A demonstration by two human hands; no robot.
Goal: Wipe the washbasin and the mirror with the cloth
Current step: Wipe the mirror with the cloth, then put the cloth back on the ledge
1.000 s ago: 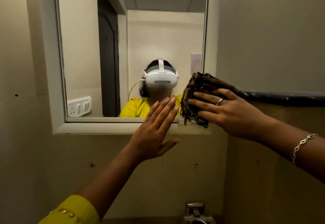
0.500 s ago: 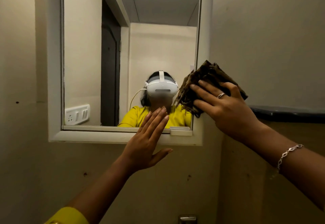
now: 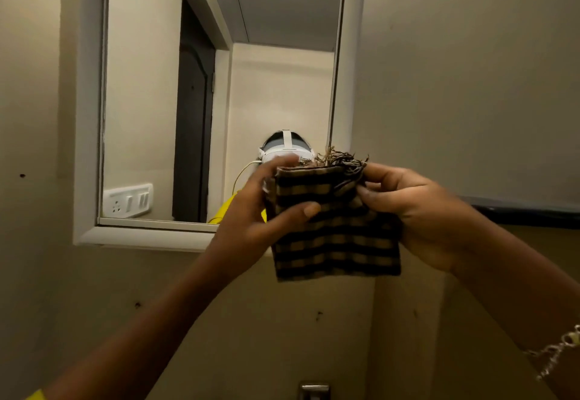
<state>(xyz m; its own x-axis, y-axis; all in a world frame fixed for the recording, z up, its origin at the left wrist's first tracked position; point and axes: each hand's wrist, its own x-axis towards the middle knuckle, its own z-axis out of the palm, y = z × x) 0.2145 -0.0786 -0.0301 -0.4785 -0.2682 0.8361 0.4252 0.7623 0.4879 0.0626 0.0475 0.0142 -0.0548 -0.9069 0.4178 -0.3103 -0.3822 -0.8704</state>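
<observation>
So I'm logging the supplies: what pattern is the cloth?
The cloth is checked, dark brown on tan, clearest in the head view.

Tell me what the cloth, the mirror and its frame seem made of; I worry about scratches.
Cloth: woven fabric, likely cotton, matte; the checked weave and the frayed threads along its top edge show it. Mirror: glass, glossy, with a sharp reflection. Frame: smooth off-white with a slight sheen; painted wood or plastic, I cannot tell which.
</observation>
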